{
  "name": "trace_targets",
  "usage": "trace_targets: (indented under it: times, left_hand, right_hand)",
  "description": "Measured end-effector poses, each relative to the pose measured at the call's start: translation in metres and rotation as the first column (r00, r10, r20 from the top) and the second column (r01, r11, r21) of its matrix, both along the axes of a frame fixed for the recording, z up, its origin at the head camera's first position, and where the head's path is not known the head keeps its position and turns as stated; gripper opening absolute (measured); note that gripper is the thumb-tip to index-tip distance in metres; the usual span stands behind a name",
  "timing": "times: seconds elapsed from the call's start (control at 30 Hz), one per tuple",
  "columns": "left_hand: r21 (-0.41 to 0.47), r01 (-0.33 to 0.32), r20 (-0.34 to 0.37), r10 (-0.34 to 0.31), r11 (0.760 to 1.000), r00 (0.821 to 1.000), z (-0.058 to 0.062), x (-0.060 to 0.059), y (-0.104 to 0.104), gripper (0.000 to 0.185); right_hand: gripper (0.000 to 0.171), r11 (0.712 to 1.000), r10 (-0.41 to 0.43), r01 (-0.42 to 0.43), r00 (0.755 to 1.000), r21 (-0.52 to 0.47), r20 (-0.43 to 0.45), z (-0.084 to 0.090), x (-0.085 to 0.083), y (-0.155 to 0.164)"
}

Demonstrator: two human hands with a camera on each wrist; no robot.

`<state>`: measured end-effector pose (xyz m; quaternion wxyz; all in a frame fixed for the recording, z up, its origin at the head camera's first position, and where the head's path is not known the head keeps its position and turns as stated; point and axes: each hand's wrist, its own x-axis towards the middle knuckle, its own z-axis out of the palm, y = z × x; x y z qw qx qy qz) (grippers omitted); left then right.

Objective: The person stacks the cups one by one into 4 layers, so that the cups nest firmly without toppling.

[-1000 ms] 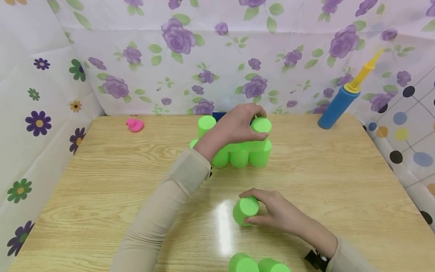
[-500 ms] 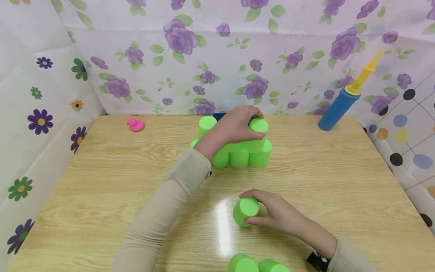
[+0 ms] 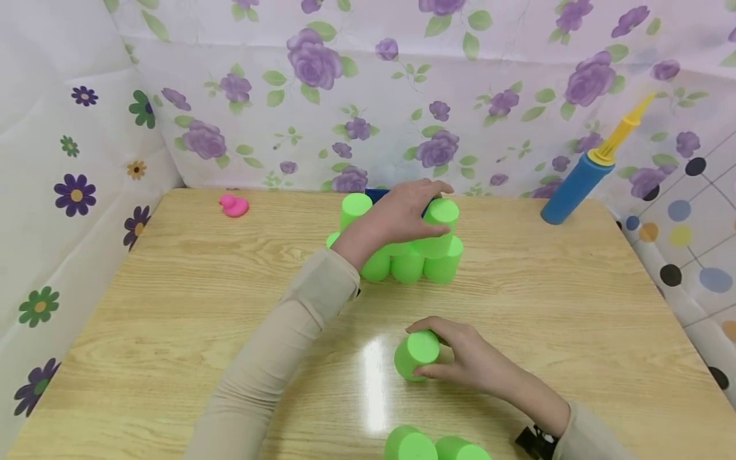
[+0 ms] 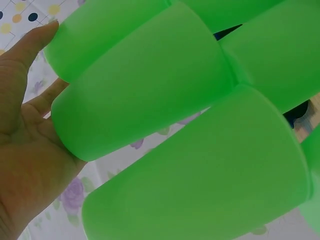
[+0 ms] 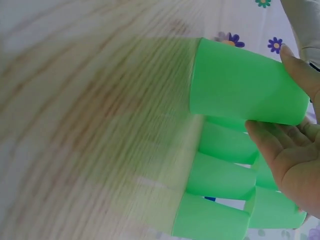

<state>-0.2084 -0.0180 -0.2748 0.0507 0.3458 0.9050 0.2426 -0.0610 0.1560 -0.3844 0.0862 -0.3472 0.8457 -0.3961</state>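
On table | right hand (image 3: 468, 361) fingers curled round upturned green cup (image 3: 415, 355) | matte, tapered

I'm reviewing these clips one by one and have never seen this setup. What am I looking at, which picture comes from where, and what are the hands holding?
No machine here: a person works with two bare hands, wearing three cameras. The wide picture comes from the head camera, looking down on a wooden table. The two close-ups come from cameras on the wrists.

The left hand grips a green cup on the second tier of a stack of upside-down green cups; another top cup stands at the stack's left. The right hand holds a single green cup standing on the table nearer the person. Two more cups stand at the near edge.

Also there: a pink toy duck and a blue and yellow hand pump leaning on the flowered backdrop.
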Motion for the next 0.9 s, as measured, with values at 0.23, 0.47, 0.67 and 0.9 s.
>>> trace_targets:
  times: [0.23, 0.47, 0.67, 0.9]
  left_hand:
    - [0.057, -0.021, -0.115, 0.028, 0.998, 0.993, 0.000, 0.019, -0.011, 0.065]
    - [0.308, 0.075, -0.261, 0.009, 0.948, 0.965, -0.005, 0.054, -0.027, 0.058]
    - [0.397, 0.106, -0.331, 0.035, 0.912, 0.943, -0.015, 0.103, -0.042, 0.050]
    - [0.327, 0.194, -0.346, -0.073, 0.925, 0.935, -0.038, 0.167, -0.051, 0.041]
  right_hand:
    - [0.056, 0.999, -0.031, 0.031, 0.999, -0.023, 0.022, -0.005, 0.003, -0.003]
    - [0.060, 0.997, -0.074, 0.074, 0.997, -0.007, -0.018, -0.008, 0.006, -0.001]
    - [0.063, 0.995, -0.100, 0.100, 0.994, -0.005, -0.041, -0.010, 0.009, 0.001]
    - [0.068, 0.994, -0.108, 0.107, 0.994, -0.021, -0.027, 0.000, 0.009, 0.009]
